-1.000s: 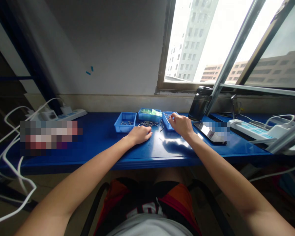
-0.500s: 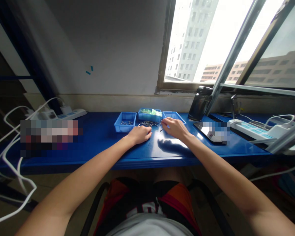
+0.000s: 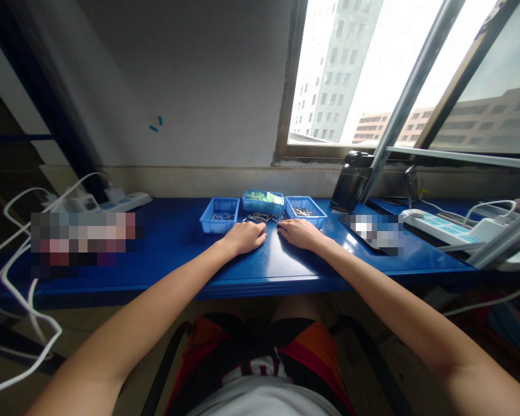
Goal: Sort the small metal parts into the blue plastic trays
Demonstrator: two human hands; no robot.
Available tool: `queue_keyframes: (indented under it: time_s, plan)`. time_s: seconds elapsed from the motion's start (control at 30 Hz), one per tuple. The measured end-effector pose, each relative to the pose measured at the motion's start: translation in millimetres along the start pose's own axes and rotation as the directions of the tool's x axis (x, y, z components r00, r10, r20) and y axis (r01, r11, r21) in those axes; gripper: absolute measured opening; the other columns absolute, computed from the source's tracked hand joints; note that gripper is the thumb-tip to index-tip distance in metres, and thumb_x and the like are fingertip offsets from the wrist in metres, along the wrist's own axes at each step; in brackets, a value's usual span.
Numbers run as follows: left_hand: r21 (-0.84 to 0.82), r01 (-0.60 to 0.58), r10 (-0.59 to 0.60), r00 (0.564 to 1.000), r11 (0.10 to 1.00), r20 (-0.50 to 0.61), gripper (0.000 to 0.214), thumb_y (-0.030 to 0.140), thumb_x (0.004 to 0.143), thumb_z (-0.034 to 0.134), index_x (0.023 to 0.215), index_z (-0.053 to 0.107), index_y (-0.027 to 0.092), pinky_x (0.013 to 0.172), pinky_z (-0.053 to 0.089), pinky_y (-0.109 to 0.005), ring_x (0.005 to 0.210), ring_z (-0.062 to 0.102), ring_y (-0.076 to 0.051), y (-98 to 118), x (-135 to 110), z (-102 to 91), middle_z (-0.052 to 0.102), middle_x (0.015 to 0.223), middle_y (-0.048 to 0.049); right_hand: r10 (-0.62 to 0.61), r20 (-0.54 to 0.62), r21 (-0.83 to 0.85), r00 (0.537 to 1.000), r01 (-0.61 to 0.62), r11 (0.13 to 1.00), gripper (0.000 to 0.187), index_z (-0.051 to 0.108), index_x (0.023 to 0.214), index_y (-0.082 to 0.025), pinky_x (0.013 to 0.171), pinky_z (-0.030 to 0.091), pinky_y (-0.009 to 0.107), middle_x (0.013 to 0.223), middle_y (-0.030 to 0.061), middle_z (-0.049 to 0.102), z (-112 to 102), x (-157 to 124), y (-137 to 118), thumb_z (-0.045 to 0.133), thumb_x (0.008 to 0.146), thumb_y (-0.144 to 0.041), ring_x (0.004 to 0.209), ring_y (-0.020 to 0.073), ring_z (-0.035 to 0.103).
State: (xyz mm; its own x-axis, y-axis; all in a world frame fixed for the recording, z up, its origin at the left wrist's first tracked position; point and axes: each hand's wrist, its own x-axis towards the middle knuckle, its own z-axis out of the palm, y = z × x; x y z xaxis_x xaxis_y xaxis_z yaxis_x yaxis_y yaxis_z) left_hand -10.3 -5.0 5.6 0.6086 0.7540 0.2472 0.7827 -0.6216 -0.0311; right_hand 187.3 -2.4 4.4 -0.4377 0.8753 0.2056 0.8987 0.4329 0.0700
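Note:
My left hand [image 3: 244, 237] rests on the blue tabletop with its fingers loosely curled; whatever may be inside them is hidden. Opposite it, my right hand [image 3: 300, 232] lies low on the table, fingers stretched forward and no object visible in them. Just beyond both hands is a loose pile of thin metal pieces, like screws or nails [image 3: 260, 218]. A blue plastic bin [image 3: 206, 221] to the left holds a few similar pieces. Behind my right hand, another blue bin [image 3: 319, 219] contains several. A third blue bin [image 3: 248, 203] at the back holds a shiny green packet [image 3: 266, 200].
A black flask [image 3: 351, 184] stands right of the bins, near a dark flat device [image 3: 377, 247], partly blurred out. Power strips [image 3: 437, 224] with white cables lie at both sides. A metal pole slants at the right. The table's front edge [image 3: 260, 287] is close.
My right hand has come down from above the table, where it held a thin metal piece in its fingertips. That piece no longer shows. My left hand stays put.

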Motion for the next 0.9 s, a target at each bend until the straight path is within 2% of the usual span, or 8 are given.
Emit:
queue_keyframes:
  time_s: [0.2, 0.37, 0.63, 0.77, 0.9]
  plan:
    - [-0.008, 0.019, -0.019, 1.000, 1.000, 0.014, 0.026, 0.037, 0.086, 0.037, 0.088, 0.056, 0.019, 0.065, 0.045, -0.029, 0.074, 0.063, -0.023, 0.6, 0.2, -1.2, 0.065, 0.081, -0.0081, -0.011, -0.017, -0.003, 1.000, 0.011, 1.000, 0.035, 0.059, 0.111, -0.021, 0.072, 0.043, 0.027, 0.112, 0.0089, 0.061, 4.0, 1.0, 3.2, 0.034, 0.090, -0.034, 0.093, 0.0212, 0.060]
    - [-0.008, 0.004, -0.004, 1.000, 1.000, 0.009, 0.026, 0.036, 0.086, 0.037, 0.088, 0.056, 0.020, 0.064, 0.045, -0.029, 0.074, 0.063, -0.023, 0.4, -0.6, -2.3, 0.065, 0.080, -0.0074, 0.036, -0.039, -0.010, 0.999, -0.036, 0.999, 0.033, 0.062, 0.102, -0.017, 0.064, 0.040, 0.026, 0.103, 0.0105, 0.062, 4.9, 1.4, 5.5, 0.036, 0.089, -0.035, 0.083, 0.0208, 0.061]
    - [-0.028, 0.003, -0.003, 1.000, 1.000, 0.011, 0.027, 0.037, 0.087, 0.036, 0.089, 0.057, 0.020, 0.066, 0.045, -0.030, 0.074, 0.062, -0.023, -1.5, 0.0, 0.3, 0.065, 0.081, -0.0076, -0.029, -0.045, 0.014, 0.999, 0.030, 0.999, 0.029, 0.061, 0.092, -0.015, 0.065, 0.038, 0.024, 0.096, 0.0102, 0.062, 3.0, 0.1, 8.2, 0.035, 0.090, -0.027, 0.082, 0.0187, 0.060]
    - [-0.014, 0.005, -0.005, 1.000, 1.000, 0.010, 0.027, 0.037, 0.087, 0.036, 0.090, 0.056, 0.020, 0.066, 0.045, -0.030, 0.074, 0.063, -0.023, -1.9, -0.2, 1.1, 0.065, 0.081, -0.0075, 0.013, -0.051, -0.037, 0.999, -0.015, 0.999, 0.030, 0.060, 0.099, -0.015, 0.064, 0.038, 0.027, 0.099, 0.0126, 0.061, -1.6, -4.6, 3.3, 0.037, 0.088, -0.030, 0.079, 0.0207, 0.061]
    - [-0.004, -0.004, 0.004, 1.000, 1.000, 0.014, 0.027, 0.037, 0.087, 0.035, 0.089, 0.056, 0.020, 0.063, 0.045, -0.029, 0.072, 0.062, -0.022, -1.2, -0.3, 0.4, 0.065, 0.079, -0.0068, 0.035, -0.048, -0.131, 0.998, -0.041, 0.990, 0.028, 0.059, 0.094, -0.014, 0.059, 0.038, 0.028, 0.095, 0.0121, 0.062, -4.9, -8.7, 0.3, 0.036, 0.086, -0.028, 0.072, 0.0214, 0.061]
